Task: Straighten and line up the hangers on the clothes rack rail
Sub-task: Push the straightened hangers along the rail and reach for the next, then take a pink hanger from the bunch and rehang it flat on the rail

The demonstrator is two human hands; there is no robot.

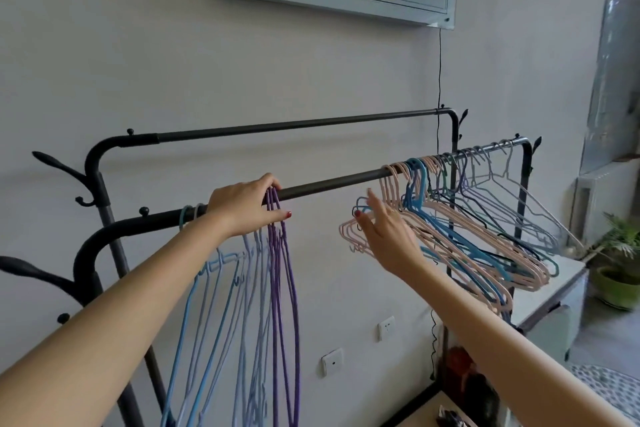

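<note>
Head view: thin wire hangers [460, 239] on tubular rail [332, 184]

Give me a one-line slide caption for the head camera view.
Left hand holds purple hangers at the rail; right hand reaches for pink hangers.

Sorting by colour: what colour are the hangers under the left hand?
Purple hangers, clearest in the head view.

Two bare forearms enter from lower left and lower right of frame, no sleeves visible. Left hand [244, 206]: red polish on thumbnail. Right hand [388, 230]: red polish on one visible nail. No watch, bracelet or glove seen; fingers slender, nails short.
</note>
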